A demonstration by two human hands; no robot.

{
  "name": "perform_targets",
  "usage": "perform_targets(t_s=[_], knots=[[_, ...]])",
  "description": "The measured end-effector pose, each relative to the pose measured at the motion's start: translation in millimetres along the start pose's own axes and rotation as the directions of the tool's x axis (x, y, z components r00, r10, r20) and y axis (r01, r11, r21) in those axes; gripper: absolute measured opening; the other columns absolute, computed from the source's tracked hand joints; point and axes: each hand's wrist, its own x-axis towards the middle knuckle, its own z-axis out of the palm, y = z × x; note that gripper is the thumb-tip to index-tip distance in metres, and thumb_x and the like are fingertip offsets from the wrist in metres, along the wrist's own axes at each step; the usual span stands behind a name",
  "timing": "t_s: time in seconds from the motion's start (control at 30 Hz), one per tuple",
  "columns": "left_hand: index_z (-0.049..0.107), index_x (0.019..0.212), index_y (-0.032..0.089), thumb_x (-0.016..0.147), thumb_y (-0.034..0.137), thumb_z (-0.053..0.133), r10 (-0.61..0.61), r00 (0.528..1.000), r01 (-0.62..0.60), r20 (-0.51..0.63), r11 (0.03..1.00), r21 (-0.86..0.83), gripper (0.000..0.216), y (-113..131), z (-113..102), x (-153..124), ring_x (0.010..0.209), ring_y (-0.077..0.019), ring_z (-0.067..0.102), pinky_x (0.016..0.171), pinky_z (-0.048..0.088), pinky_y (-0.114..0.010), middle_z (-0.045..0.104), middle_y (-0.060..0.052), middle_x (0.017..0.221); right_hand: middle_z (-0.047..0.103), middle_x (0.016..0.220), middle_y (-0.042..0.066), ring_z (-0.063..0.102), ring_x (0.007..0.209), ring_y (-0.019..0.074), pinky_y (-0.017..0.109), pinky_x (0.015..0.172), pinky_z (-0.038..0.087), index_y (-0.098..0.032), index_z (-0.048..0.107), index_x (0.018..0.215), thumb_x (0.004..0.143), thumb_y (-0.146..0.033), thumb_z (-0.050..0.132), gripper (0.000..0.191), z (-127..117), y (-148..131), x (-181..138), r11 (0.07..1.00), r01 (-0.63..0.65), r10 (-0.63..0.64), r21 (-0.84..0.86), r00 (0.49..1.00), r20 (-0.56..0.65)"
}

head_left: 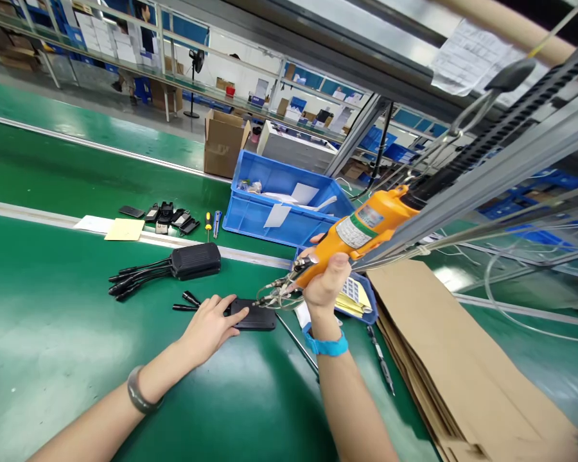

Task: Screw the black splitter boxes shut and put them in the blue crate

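Observation:
My left hand (212,325) lies flat with fingers spread on a flat black box (255,316) with short black cables, on the green belt. My right hand (326,280) is wrapped round an orange electric screwdriver (361,231) that hangs from a coiled black cord. The screwdriver's tip points down-left at the right end of the black box, just above it. A second black box with a bundle of cables (192,261) lies a little farther back on the left.
A blue bin (282,205) with papers stands behind. Small black parts (171,217), a yellow card (124,230) and a small screwdriver (208,222) lie on the belt's rail. Brown cardboard sheets (457,359) are stacked at right. A small blue tray (359,298) sits under my right hand.

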Motion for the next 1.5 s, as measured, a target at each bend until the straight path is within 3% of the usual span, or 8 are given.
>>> perform_targets(t_s=[0.2, 0.37, 0.5, 0.7, 0.83, 1.0, 1.3, 1.5], knots=[[0.057, 0.140, 0.031, 0.091, 0.029, 0.066, 0.016, 0.999, -0.016, -0.035, 1.000, 0.015, 0.050, -1, 5, -1, 0.109, -0.0336, 0.057, 0.095, 0.050, -0.052, 0.054, -0.018, 0.143, 0.056, 0.054, -0.001, 0.048, 0.035, 0.0143, 0.026, 0.031, 0.035, -0.023, 0.064, 0.087, 0.084, -0.065, 0.053, 0.044, 2, -7, -6, 0.996, 0.083, -0.084, -0.012, 0.994, -0.071], [0.053, 0.143, 0.029, 0.096, 0.030, 0.057, 0.007, 1.000, -0.007, 0.003, 0.997, 0.075, 0.048, 6, 2, -3, 0.109, -0.0353, 0.057, 0.091, 0.051, -0.051, 0.051, -0.024, 0.143, 0.055, 0.058, 0.000, 0.051, 0.046, 0.0125, 0.025, 0.041, 0.041, -0.019, 0.070, 0.095, 0.088, -0.063, 0.054, 0.047, 22, -51, 7, 0.971, 0.237, -0.239, -0.029, 0.967, -0.088], [0.051, 0.145, 0.030, 0.097, 0.032, 0.056, -0.003, 1.000, 0.001, 0.020, 0.995, 0.098, 0.048, 9, 0, -4, 0.108, -0.0328, 0.057, 0.091, 0.051, -0.048, 0.053, -0.021, 0.141, 0.052, 0.059, 0.000, 0.049, 0.044, 0.0129, 0.027, 0.039, 0.042, -0.021, 0.068, 0.099, 0.091, -0.065, 0.044, 0.051, 44, -70, 16, 0.983, 0.181, -0.183, -0.025, 0.979, -0.091], [0.050, 0.145, 0.033, 0.096, 0.035, 0.058, -0.018, 1.000, 0.016, 0.023, 0.997, 0.078, 0.050, 7, 5, -2, 0.104, -0.0318, 0.057, 0.087, 0.051, -0.046, 0.063, -0.016, 0.124, 0.055, 0.058, -0.004, 0.049, 0.038, 0.0111, 0.024, 0.034, 0.042, -0.019, 0.065, 0.101, 0.089, -0.062, 0.051, 0.047, 65, -33, -3, 0.995, 0.021, -0.019, 0.102, 1.000, -0.013], [0.052, 0.144, 0.033, 0.096, 0.038, 0.058, -0.025, 1.000, 0.025, -0.003, 0.998, 0.064, 0.049, 8, 10, -2, 0.108, -0.0346, 0.057, 0.089, 0.050, -0.048, 0.064, -0.016, 0.122, 0.056, 0.058, -0.003, 0.051, 0.040, 0.0114, 0.024, 0.035, 0.042, -0.018, 0.066, 0.097, 0.088, -0.059, 0.054, 0.043, 66, -16, -15, 0.994, 0.008, -0.007, 0.113, 1.000, -0.009], [0.055, 0.141, 0.034, 0.093, 0.043, 0.061, -0.032, 0.999, 0.032, -0.020, 0.999, 0.026, 0.049, 8, 17, -2, 0.118, -0.0366, 0.053, 0.094, 0.048, -0.049, 0.063, -0.016, 0.125, 0.056, 0.057, -0.002, 0.050, 0.039, 0.0114, 0.024, 0.037, 0.041, -0.017, 0.066, 0.087, 0.087, -0.062, 0.053, 0.046, 68, -18, -18, 0.999, 0.025, -0.024, 0.043, 0.999, -0.033], [0.057, 0.138, 0.035, 0.096, 0.048, 0.056, -0.004, 0.995, 0.009, -0.098, 0.999, 0.044, 0.045, 12, 20, -4, 0.105, -0.0310, 0.057, 0.084, 0.049, -0.041, 0.065, -0.012, 0.110, 0.053, 0.048, 0.002, 0.049, 0.040, 0.0161, 0.030, 0.041, 0.040, -0.020, 0.065, 0.070, 0.086, -0.059, 0.051, 0.045, 76, -13, -19, 0.984, 0.112, -0.116, -0.140, 0.993, -0.020], [0.058, 0.136, 0.033, 0.096, 0.049, 0.054, 0.007, 0.994, 0.001, -0.113, 0.998, 0.069, 0.043, 12, 19, -3, 0.095, -0.0283, 0.059, 0.078, 0.047, -0.038, 0.065, -0.011, 0.097, 0.053, 0.047, 0.001, 0.046, 0.033, 0.0167, 0.032, 0.035, 0.038, -0.022, 0.065, 0.071, 0.082, -0.067, 0.051, 0.048, 82, -12, -29, 0.990, 0.023, -0.016, -0.138, 0.999, 0.048]])
